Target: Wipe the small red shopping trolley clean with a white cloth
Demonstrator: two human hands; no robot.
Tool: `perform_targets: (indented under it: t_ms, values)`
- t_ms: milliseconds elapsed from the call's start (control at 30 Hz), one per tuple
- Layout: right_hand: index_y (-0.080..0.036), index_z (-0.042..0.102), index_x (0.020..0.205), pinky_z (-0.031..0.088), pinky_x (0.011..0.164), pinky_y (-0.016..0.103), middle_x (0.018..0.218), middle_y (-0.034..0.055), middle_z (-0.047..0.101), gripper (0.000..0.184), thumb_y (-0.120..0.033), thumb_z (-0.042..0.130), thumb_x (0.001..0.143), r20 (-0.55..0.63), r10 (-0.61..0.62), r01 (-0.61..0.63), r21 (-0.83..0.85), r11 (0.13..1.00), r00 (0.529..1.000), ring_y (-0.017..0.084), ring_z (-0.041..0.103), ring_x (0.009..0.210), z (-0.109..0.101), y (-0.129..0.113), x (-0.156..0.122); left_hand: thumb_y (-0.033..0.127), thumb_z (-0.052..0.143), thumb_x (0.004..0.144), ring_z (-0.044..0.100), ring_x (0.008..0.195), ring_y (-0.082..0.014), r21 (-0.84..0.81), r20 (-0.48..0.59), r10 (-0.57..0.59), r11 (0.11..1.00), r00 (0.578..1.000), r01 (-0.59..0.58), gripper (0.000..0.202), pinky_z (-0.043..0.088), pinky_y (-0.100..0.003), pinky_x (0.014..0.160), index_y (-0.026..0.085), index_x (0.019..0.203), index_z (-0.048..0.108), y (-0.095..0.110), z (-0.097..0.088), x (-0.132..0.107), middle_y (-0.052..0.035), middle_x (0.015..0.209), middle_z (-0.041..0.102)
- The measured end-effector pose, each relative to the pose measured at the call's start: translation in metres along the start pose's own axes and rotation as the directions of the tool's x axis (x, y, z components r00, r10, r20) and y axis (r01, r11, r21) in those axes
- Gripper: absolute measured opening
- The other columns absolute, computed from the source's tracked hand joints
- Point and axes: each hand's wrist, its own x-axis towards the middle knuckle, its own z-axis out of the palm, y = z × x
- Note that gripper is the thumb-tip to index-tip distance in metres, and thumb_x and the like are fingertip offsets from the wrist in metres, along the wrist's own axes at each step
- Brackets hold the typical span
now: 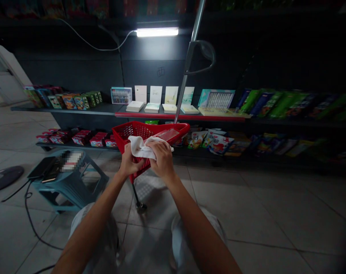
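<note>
A white cloth [139,148] is bunched between my hands over the near rim of a red plastic shopping cart basket [122,133]. My right hand [162,156] is closed on the cloth, its fingers bent over the top. On the other side, my left hand [129,161] is curled at the cloth's left edge, thumb stretched toward the right hand and close to the red basket wall; its fingertips are partly hidden. Holes pattern the basket's side. A clear-covered panel [168,134] sits on the red part at the right. A black leg with a caster [141,207] reaches the floor.
Shelves [98,109] ahead hold books [152,107], boxes and snack bags [218,142]. A metal pole [187,64] rises behind the basket. A blue-grey stool [72,182] at the left carries dark devices; a black cable [32,224] trails across the tiles.
</note>
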Motion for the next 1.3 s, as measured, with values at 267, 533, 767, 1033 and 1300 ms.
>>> perform_targets:
  t_ms: [267, 533, 767, 1033, 1300]
  values:
    - [-0.02, 0.065, 0.117, 0.038, 0.111, 0.044, 0.12, 0.0089, 0.072, 0.025, -0.025, 0.048, 0.1, -0.007, -0.028, 0.028, -0.076, 0.997, 1.0, 0.027, 0.059, 0.121, -0.006, 0.032, 0.011, 0.029, 0.064, 0.078, 0.058, 0.098, -0.0243, -0.008, 0.125, 0.136, 0.991, 0.983, -0.136, 0.028, 0.048, -0.041, 0.09, 0.022, 0.103, 0.054, -0.001, -0.018, 0.012, -0.0068, 0.1, 0.062]
    - [-0.023, 0.065, 0.127, 0.041, 0.115, 0.044, 0.134, 0.0076, 0.069, 0.033, -0.029, 0.044, 0.103, -0.053, 0.06, -0.064, -0.065, 0.996, 0.997, 0.026, 0.06, 0.128, -0.017, 0.074, 0.018, 0.055, 0.053, 0.09, 0.057, 0.098, -0.0267, -0.166, 0.122, 0.084, 0.984, 0.989, -0.064, 0.038, 0.046, -0.045, 0.092, 0.021, 0.106, 0.058, 0.002, -0.018, 0.009, -0.009, 0.102, 0.062]
    - [-0.02, 0.063, 0.135, 0.045, 0.115, 0.044, 0.138, 0.0102, 0.068, 0.041, -0.033, 0.041, 0.102, -0.102, 0.198, -0.205, -0.061, 0.977, 0.975, 0.027, 0.061, 0.13, -0.041, 0.119, 0.018, 0.049, 0.042, 0.093, 0.059, 0.089, -0.0251, -0.289, -0.05, -0.156, 0.948, 0.986, 0.136, 0.034, 0.046, -0.042, 0.087, 0.022, 0.08, 0.059, -0.008, -0.016, 0.006, -0.0068, 0.086, 0.062]
    - [-0.016, 0.068, 0.114, 0.052, 0.102, 0.049, 0.114, 0.0178, 0.074, 0.037, -0.04, 0.043, 0.1, -0.169, 0.24, -0.267, -0.163, 0.95, 0.956, 0.034, 0.066, 0.112, -0.042, 0.136, 0.009, 0.04, 0.044, 0.086, 0.053, 0.073, -0.0208, -0.29, -0.18, -0.276, 0.932, 0.944, 0.217, 0.03, 0.046, -0.038, 0.076, 0.023, 0.063, 0.052, -0.015, -0.035, 0.01, -0.0043, 0.07, 0.055]
    - [-0.018, 0.066, 0.113, 0.049, 0.101, 0.048, 0.11, 0.0156, 0.072, 0.03, -0.037, 0.048, 0.098, -0.184, 0.121, -0.15, -0.157, 0.976, 0.975, 0.032, 0.064, 0.111, -0.037, 0.128, 0.001, 0.045, 0.037, 0.085, 0.052, 0.068, -0.0222, -0.251, -0.203, -0.272, 0.943, 0.941, 0.218, 0.034, 0.047, -0.04, 0.072, 0.024, 0.059, 0.046, -0.026, -0.06, 0.012, -0.0057, 0.063, 0.049]
